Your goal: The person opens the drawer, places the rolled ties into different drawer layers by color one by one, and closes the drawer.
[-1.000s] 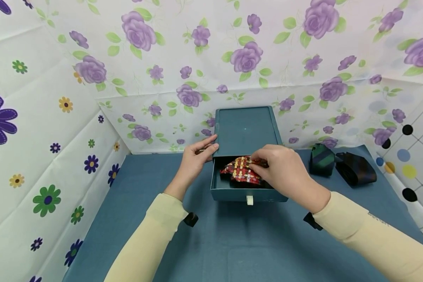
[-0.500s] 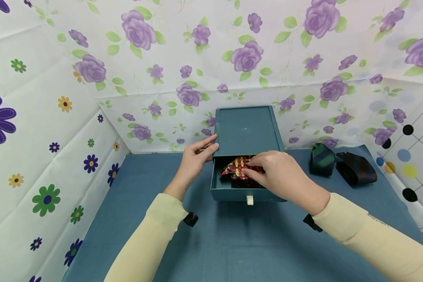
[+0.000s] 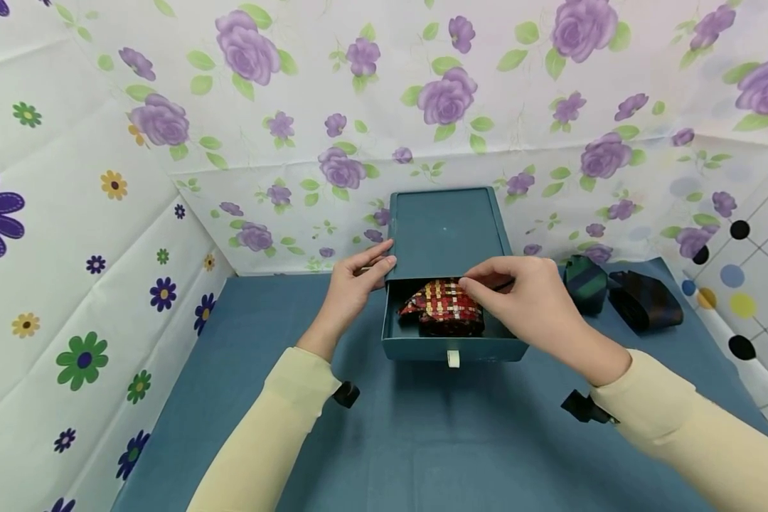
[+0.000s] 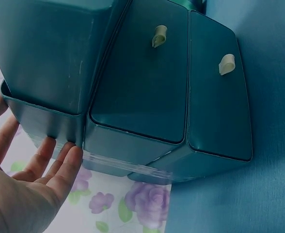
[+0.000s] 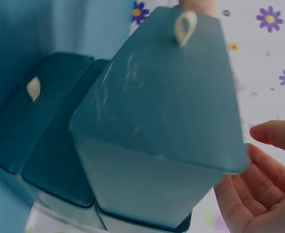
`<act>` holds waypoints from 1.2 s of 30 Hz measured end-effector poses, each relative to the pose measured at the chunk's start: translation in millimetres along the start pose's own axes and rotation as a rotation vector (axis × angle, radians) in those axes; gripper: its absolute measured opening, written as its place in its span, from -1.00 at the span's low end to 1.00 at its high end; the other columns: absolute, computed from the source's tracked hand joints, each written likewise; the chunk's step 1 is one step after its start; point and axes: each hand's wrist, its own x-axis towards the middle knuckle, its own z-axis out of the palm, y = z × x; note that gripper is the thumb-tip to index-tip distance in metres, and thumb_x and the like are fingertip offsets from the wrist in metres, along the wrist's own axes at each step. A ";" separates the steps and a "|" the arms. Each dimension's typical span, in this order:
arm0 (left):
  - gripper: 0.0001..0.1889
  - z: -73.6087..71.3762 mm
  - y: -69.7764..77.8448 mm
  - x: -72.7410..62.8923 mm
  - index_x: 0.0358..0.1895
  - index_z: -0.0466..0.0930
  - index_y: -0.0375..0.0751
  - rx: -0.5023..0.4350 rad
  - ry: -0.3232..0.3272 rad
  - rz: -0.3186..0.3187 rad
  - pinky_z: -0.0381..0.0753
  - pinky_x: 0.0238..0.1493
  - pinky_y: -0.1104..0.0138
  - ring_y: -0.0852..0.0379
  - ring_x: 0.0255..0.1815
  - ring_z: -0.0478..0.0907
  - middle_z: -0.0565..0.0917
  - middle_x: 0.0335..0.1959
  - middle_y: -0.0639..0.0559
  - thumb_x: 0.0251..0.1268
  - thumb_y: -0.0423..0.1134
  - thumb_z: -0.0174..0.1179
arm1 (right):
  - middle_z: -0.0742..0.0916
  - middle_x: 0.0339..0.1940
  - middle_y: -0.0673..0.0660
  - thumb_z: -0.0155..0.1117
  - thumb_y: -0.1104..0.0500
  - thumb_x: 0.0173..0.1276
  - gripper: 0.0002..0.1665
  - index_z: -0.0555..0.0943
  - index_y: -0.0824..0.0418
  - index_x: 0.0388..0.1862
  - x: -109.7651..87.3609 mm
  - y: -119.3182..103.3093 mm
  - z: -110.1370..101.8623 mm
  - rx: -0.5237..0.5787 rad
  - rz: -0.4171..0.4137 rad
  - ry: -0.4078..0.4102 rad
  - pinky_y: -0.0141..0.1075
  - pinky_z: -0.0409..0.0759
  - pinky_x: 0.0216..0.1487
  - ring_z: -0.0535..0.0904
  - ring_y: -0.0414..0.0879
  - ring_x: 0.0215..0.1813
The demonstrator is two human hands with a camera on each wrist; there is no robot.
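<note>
Head view: we rest the left hand [image 3: 355,283] on the left edge of the blue-green cabinet [image 3: 446,227], fingers relaxed. We position the right hand [image 3: 540,302] over the right side of the pulled-out top drawer [image 3: 416,349], thumb tip at the rolled red checked tie [image 3: 448,306], which lies inside. A green roll [image 3: 585,288] and a dark roll [image 3: 646,302] sit right of the cabinet.

Left wrist view: our extended fingertips touch the cabinet's side.

Right wrist view: our thumb stands apart from the fingers, grasping nothing; the drawer wall hides the tie.
</note>
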 end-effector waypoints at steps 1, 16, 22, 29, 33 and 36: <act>-0.57 0.1 0.1 0.2 0.17 0.52 0.32 0.000 0.000 0.003 0.61 0.03 0.16 0.14 0.08 0.54 0.56 0.08 0.08 0.19 0.13 0.21 | 0.72 -0.43 -0.19 0.24 -0.16 0.26 -0.79 0.70 -0.15 -0.27 -1.7 -0.3 -2.8 0.036 0.023 0.000 -0.37 0.57 -0.48 0.59 -0.37 -0.45; -0.56 -0.9 -2.6 -2.0 0.17 0.52 0.32 0.006 0.008 -0.005 0.61 0.03 0.15 0.15 0.08 0.52 0.55 0.08 0.10 0.19 0.13 0.21 | 0.74 -0.35 0.28 0.25 -0.05 0.29 -0.61 0.69 0.27 -0.21 -39.6 -6.4 -9.4 0.568 0.286 -0.343 -0.19 0.70 -0.27 0.70 0.08 -0.33; -0.56 -0.2 -0.6 -2.5 0.18 0.52 0.30 0.007 0.011 -0.001 0.61 0.02 0.16 0.15 0.07 0.52 0.56 0.07 0.10 0.19 0.11 0.21 | 0.76 -0.33 0.20 0.23 -0.01 0.32 -0.59 0.67 0.32 -0.13 -50.7 -4.2 2.9 0.594 0.346 -0.439 -0.19 0.70 -0.24 0.72 0.05 -0.27; -0.56 0.5 0.7 -2.2 0.18 0.52 0.30 0.002 0.010 0.000 0.61 0.02 0.16 0.15 0.09 0.52 0.55 0.09 0.11 0.20 0.11 0.21 | 0.77 -0.33 0.15 0.22 -0.01 0.32 -0.64 0.70 0.25 -0.14 -57.3 -2.3 13.8 0.535 0.433 -0.475 -0.20 0.70 -0.24 0.73 0.02 -0.27; -0.56 1.0 1.4 -2.2 0.18 0.52 0.29 0.001 0.009 0.001 0.61 0.03 0.16 0.15 0.09 0.51 0.55 0.10 0.11 0.19 0.10 0.22 | 0.77 -0.32 0.12 0.22 -0.01 0.32 -0.67 0.71 0.21 -0.16 -58.4 -1.9 17.1 0.485 0.458 -0.462 -0.20 0.70 -0.25 0.72 -0.03 -0.30; -0.55 1.4 2.3 -2.3 0.19 0.51 0.28 0.000 0.007 0.003 0.61 0.03 0.16 0.15 0.09 0.52 0.55 0.10 0.10 0.20 0.10 0.22 | 0.78 -0.28 0.11 0.22 -0.01 0.32 -0.66 0.71 0.21 -0.14 -58.9 -1.6 19.7 0.463 0.460 -0.444 -0.21 0.70 -0.25 0.72 -0.07 -0.32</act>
